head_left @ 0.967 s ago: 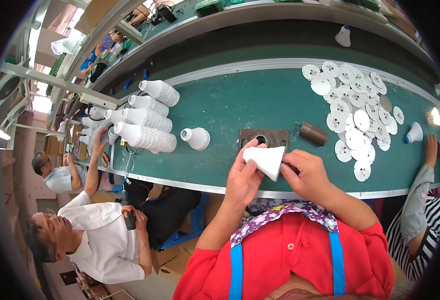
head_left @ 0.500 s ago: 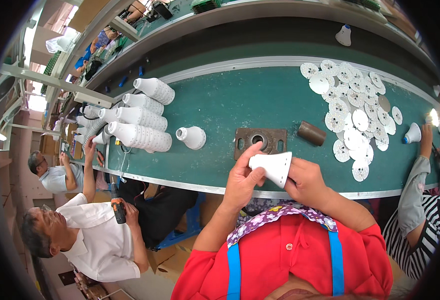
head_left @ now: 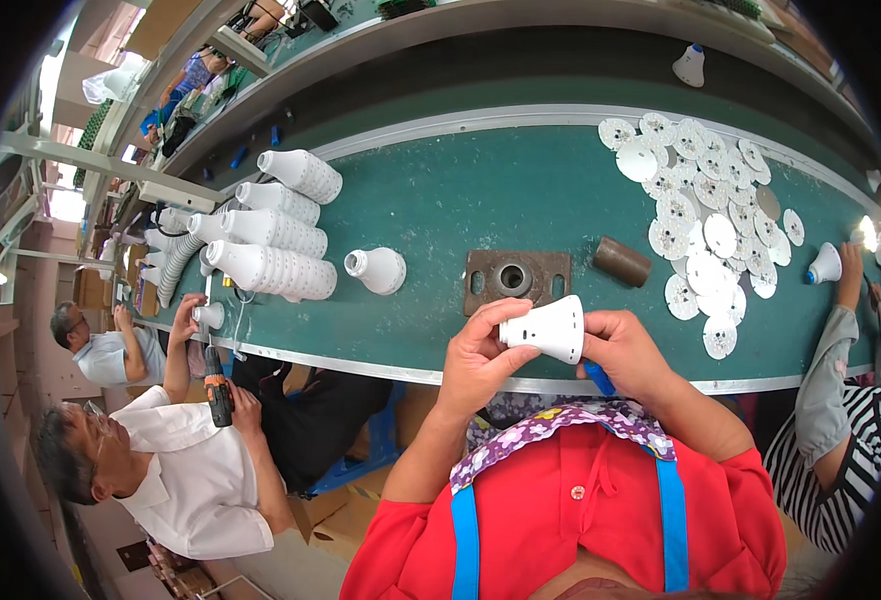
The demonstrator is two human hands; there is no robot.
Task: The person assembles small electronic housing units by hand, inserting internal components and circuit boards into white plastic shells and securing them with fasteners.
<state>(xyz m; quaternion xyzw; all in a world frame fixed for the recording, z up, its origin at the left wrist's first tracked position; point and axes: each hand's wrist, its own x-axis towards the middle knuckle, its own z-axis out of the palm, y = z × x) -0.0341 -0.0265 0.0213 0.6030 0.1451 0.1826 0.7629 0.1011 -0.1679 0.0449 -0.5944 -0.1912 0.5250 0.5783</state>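
A white cone-shaped bulb housing [head_left: 549, 330] lies on its side above the table's front edge, its narrow neck to the left and its wide rim to the right. My left hand [head_left: 481, 345] is closed around the neck, thumb below and fingers above. At the wide end, my right hand [head_left: 626, 352] has curled fingers beside the rim, and a small blue piece [head_left: 599, 378] sticks out below them. Just beyond the housing rests a brown metal block [head_left: 481, 285] with a round socket. A brown cylinder [head_left: 622, 261] lies to its right.
Stacked white housings [head_left: 271, 270] lie at the left, with a single housing [head_left: 377, 271] beside them. Many round white discs [head_left: 701, 275] are piled at the right. A co-worker on the left holds a drill [head_left: 219, 395]; another person's hand [head_left: 851, 270] is at the right.
The housing has turned slightly, showing more of its slotted side. The blue piece now shows under my right hand. On the left, the co-worker's raised hand has drawn back, holding a white housing.
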